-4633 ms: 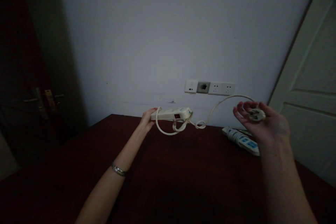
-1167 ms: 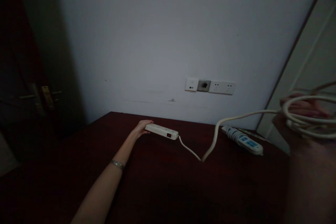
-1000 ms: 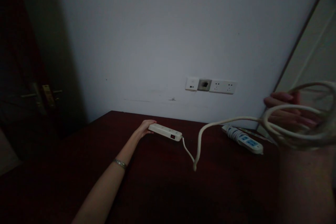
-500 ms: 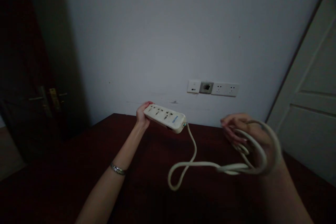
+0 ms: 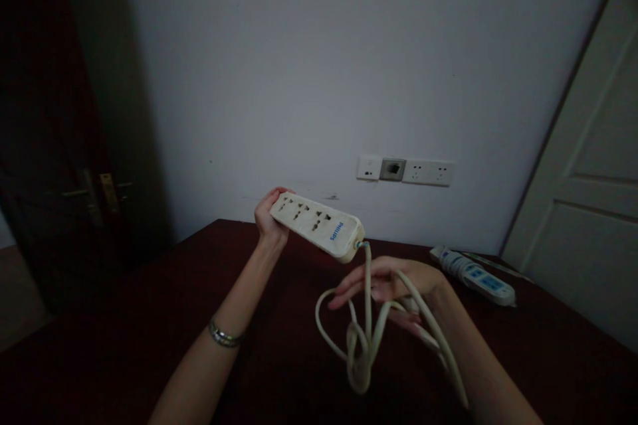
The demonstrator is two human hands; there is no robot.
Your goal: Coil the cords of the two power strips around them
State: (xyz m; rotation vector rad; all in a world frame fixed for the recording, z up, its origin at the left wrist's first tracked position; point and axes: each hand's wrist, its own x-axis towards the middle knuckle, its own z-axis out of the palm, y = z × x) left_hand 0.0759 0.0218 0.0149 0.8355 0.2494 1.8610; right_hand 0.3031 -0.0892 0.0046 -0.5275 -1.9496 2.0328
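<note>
My left hand grips the far end of a white power strip, which is held tilted in the air with its sockets facing me. A blue PHILIPS label shows at its near end. From that end a white power cord runs down to my right hand. Loops of the cord hang over and around the right hand, and its fingers reach leftward behind the cord. The plug cannot be made out.
A second white power strip, wrapped in its cord, lies at the right on the dark red table. Wall sockets are set in the wall behind. Doors stand on the left and right.
My right hand has moved left and inward with the cord loops, towards the power strip's near end. The second power strip on the table has come into sight. My left hand has barely moved.
</note>
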